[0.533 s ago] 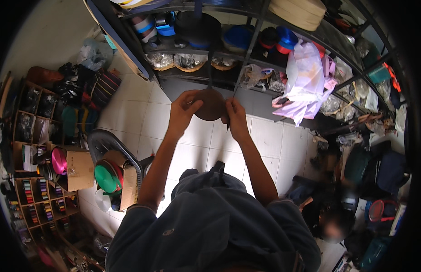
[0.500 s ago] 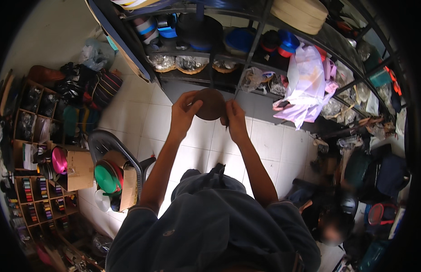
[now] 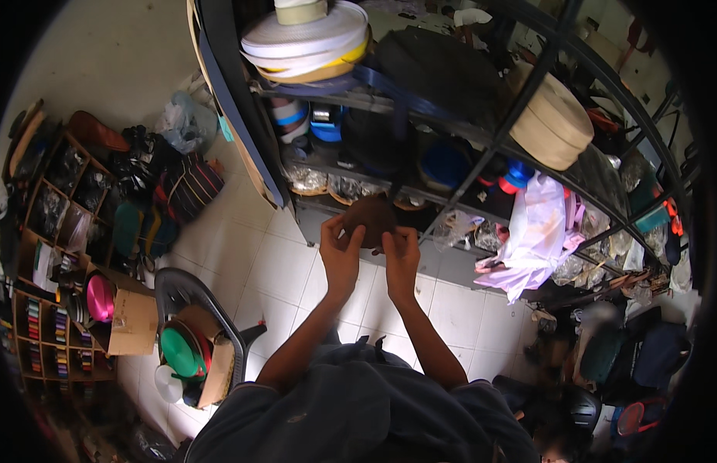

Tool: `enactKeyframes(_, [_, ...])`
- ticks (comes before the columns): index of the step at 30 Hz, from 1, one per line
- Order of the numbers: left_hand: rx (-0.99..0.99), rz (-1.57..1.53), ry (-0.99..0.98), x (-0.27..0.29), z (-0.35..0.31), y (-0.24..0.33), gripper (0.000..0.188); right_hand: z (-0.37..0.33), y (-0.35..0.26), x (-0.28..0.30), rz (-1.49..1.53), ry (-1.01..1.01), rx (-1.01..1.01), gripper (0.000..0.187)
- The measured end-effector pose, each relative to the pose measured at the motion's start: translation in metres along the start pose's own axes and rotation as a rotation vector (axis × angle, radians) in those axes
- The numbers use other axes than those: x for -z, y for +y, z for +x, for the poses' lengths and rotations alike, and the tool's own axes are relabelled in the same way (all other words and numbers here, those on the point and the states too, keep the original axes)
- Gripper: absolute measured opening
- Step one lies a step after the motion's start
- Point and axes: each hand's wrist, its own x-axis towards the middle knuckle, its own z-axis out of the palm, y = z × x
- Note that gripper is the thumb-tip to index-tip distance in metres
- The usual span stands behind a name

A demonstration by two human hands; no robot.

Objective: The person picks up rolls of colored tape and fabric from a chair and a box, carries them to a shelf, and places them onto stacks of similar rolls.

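A flat, round, dark brown roll (image 3: pixel 370 220), which looks like coiled strap, is held up in front of the dark shelves. My left hand (image 3: pixel 340 253) grips its left and lower edge, the thumb lying on its face. At the lower right edge, my right hand (image 3: pixel 401 255) has its fingers closed in a pinch. A small dark bit, perhaps the strap's loose end, shows by the right fingertips. Both forearms are stretched forward over the tiled floor.
Ahead stands a black metal shelf (image 3: pixel 443 127) with white webbing rolls (image 3: pixel 308 38), a beige roll (image 3: pixel 553 123) and a pale plastic bag (image 3: pixel 532 231). On the left are a black chair (image 3: pixel 233 324) bearing a green roll (image 3: pixel 181 351), a cardboard box (image 3: pixel 132 320) and thread cubbies (image 3: pixel 59 339).
The view has tilted up, showing more of the upper shelf. My right hand has come closer to my left, onto the roll's lower edge, and the roll's face is now angled differently.
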Motion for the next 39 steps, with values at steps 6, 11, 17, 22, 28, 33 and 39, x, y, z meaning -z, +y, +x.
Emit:
enactKeyframes(6, [-0.172,-0.021,-0.186,0.027,0.08,0.034,0.044,0.06,-0.033,-0.066,0.058,-0.057,0.1,0.022])
enactKeyframes(11, [-0.464,0.282,-0.403,0.051,0.159,0.092,0.082,0.112,-0.074,-0.115,0.166,-0.099,0.108,0.024])
enactKeyframes(17, [-0.967,0.707,-0.543,0.04,0.237,0.186,0.103,0.164,-0.136,-0.163,0.145,-0.208,0.204,0.023])
enactKeyframes(22, [-0.928,0.546,-0.464,0.016,0.302,0.192,0.104,0.229,-0.181,-0.181,0.143,-0.232,0.158,0.023])
enactKeyframes(28, [-0.925,0.542,-0.291,-0.011,0.347,0.212,0.083,0.271,-0.209,-0.197,-0.091,-0.231,0.316,0.04])
enactKeyframes(33, [-0.963,0.567,-0.228,-0.017,0.365,0.22,0.07,0.27,-0.21,-0.217,-0.335,-0.111,0.626,0.046])
enactKeyframes(39, [-0.647,0.287,-0.413,-0.025,0.396,0.218,0.079,0.308,-0.199,-0.223,-0.446,-0.074,0.77,0.047])
